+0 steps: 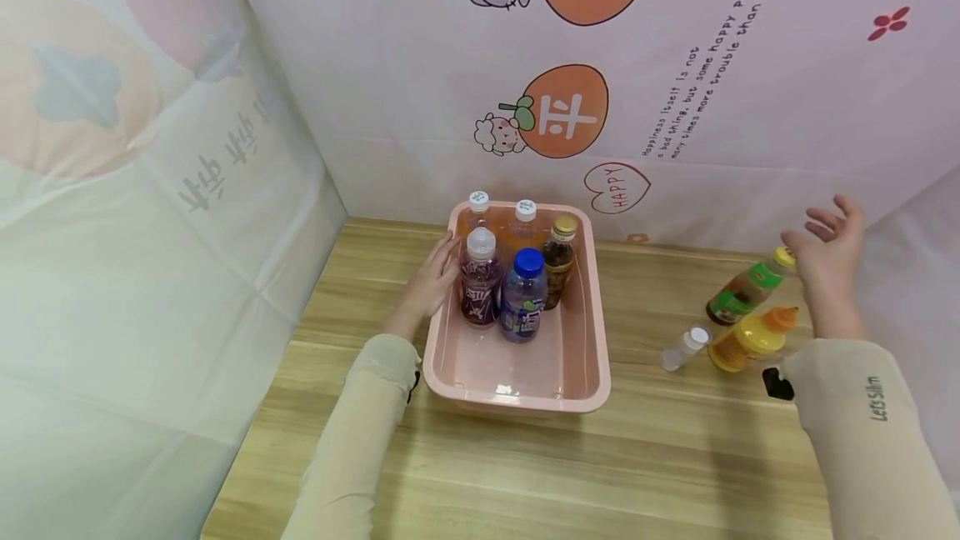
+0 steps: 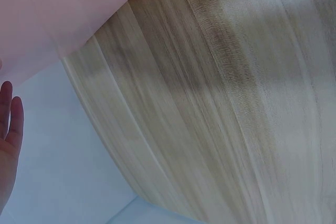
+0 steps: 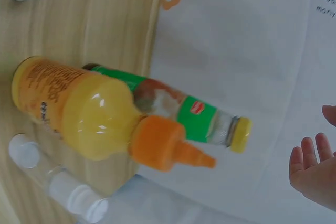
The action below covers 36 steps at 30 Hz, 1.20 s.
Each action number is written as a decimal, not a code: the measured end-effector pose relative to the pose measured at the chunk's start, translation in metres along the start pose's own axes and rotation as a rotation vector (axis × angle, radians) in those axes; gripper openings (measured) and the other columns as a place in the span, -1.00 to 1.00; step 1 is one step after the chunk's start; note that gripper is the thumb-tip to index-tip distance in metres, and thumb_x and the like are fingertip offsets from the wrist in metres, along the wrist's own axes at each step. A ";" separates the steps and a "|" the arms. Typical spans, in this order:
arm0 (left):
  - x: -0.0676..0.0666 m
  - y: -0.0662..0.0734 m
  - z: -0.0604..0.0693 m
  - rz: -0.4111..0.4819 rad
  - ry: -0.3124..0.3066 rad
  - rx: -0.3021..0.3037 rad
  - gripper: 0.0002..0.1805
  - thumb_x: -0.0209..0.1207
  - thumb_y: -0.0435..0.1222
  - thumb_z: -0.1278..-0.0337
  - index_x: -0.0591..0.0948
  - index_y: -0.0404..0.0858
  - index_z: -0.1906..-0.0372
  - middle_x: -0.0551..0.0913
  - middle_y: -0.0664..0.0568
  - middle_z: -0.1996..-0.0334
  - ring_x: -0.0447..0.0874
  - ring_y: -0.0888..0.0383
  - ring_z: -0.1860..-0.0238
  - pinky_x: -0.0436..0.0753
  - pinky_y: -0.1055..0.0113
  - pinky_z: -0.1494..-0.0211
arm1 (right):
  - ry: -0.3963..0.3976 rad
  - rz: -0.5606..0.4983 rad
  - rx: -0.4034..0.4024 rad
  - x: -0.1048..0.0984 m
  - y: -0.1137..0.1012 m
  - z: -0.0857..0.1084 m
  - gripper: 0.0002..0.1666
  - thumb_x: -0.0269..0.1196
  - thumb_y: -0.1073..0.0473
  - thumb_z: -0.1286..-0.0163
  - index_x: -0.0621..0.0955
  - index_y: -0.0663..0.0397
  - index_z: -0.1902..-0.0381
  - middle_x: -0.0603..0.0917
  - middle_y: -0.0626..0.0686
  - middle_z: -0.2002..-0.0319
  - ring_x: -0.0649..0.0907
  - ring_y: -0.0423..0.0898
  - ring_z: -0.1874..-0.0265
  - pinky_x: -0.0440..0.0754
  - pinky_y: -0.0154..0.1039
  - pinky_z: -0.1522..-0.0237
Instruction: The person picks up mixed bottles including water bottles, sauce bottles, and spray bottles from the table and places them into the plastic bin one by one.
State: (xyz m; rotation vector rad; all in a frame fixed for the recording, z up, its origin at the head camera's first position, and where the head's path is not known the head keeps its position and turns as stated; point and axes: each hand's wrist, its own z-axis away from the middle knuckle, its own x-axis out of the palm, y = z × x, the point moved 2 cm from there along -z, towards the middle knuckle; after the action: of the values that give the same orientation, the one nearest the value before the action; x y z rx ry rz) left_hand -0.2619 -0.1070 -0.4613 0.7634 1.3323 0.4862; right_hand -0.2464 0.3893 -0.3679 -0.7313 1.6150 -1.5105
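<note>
The left hand (image 1: 433, 277) rests at the left rim of a pink bin (image 1: 602, 357), fingers extended; only its fingertips side shows at the left edge in the left wrist view (image 2: 8, 135). Inside the bin stand several bottles, among them a purple one (image 1: 480, 282) and a blue-capped one (image 1: 522, 307). Over at the right, the right hand (image 1: 828, 261) is raised above a green-labelled bottle (image 1: 750, 286) with a yellow cap, its fingers loosely bent and holding nothing. A yellow bottle with an orange nozzle (image 3: 94, 111) stands beside the green-labelled one (image 3: 173, 103).
A small clear bottle with a white cap (image 1: 686, 348) stands left of the yellow bottle. Another small white-capped container (image 3: 63, 187) shows in the right wrist view. Behind the wooden table (image 1: 510, 473) hangs a printed cloth wall (image 1: 420, 90), with a further cloth at the left.
</note>
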 end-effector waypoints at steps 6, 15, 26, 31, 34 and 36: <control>0.001 -0.001 0.000 -0.004 0.000 0.003 -0.42 -0.32 -0.06 -0.47 0.03 -0.01 -0.51 -0.16 0.16 -0.56 -0.04 -0.10 -0.53 0.07 -0.17 -0.51 | 0.038 0.046 0.083 -0.010 0.017 -0.005 -0.04 0.12 0.50 -0.21 0.07 -0.26 -0.45 0.37 -0.44 0.19 0.35 -0.45 -0.02 0.39 -0.79 0.31; 0.003 -0.002 -0.003 -0.007 0.016 0.020 -0.42 -0.32 -0.07 -0.45 0.06 -0.06 -0.51 -0.12 0.14 -0.56 -0.04 -0.07 -0.53 0.07 -0.11 -0.53 | 0.034 0.156 0.180 -0.019 0.037 -0.012 0.01 0.12 0.47 -0.23 -0.01 -0.30 -0.48 0.35 -0.49 -0.04 0.28 -0.35 -0.29 0.41 -0.75 0.08; 0.001 -0.002 -0.002 -0.004 0.017 0.015 -0.40 -0.31 -0.09 -0.45 -0.01 -0.04 -0.52 -0.13 0.12 -0.56 -0.06 -0.07 -0.54 0.06 -0.11 -0.54 | -0.118 0.390 0.138 -0.020 0.052 -0.017 0.01 0.14 0.12 -0.38 -0.23 -0.17 -0.53 -0.15 0.01 -0.55 -0.08 0.02 -0.54 0.01 -0.05 -0.56; 0.001 -0.002 -0.002 -0.008 0.022 0.021 -0.40 -0.31 -0.09 -0.45 0.02 -0.06 -0.52 -0.11 0.11 -0.56 -0.05 -0.07 -0.54 0.07 -0.11 -0.54 | -0.186 0.415 0.104 -0.018 0.051 -0.015 -0.01 0.06 0.05 -0.42 -0.31 -0.07 -0.52 -0.25 0.13 -0.54 -0.15 0.15 -0.53 -0.04 0.09 -0.55; 0.001 -0.002 -0.002 -0.010 0.024 0.026 -0.41 -0.30 -0.09 -0.45 0.04 -0.07 -0.51 -0.10 0.10 -0.56 -0.04 -0.07 -0.54 0.07 -0.10 -0.54 | -0.203 0.419 0.097 -0.016 0.050 -0.015 -0.04 0.02 0.05 -0.43 -0.31 -0.02 -0.52 -0.25 0.14 -0.54 -0.15 0.15 -0.53 -0.04 0.07 -0.54; 0.001 -0.002 -0.002 -0.010 0.026 0.029 -0.41 -0.30 -0.09 -0.45 0.04 -0.08 -0.51 -0.10 0.09 -0.56 -0.04 -0.07 -0.53 0.07 -0.10 -0.54 | -0.205 0.426 0.098 -0.014 0.050 -0.015 -0.05 0.01 0.06 -0.43 -0.30 0.00 -0.52 -0.22 0.13 -0.54 -0.13 0.13 -0.53 -0.02 0.03 -0.55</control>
State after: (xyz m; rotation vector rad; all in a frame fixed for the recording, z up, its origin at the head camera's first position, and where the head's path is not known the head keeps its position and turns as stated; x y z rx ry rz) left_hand -0.2640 -0.1073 -0.4638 0.7765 1.3694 0.4709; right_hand -0.2462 0.4155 -0.4154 -0.4352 1.4223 -1.1571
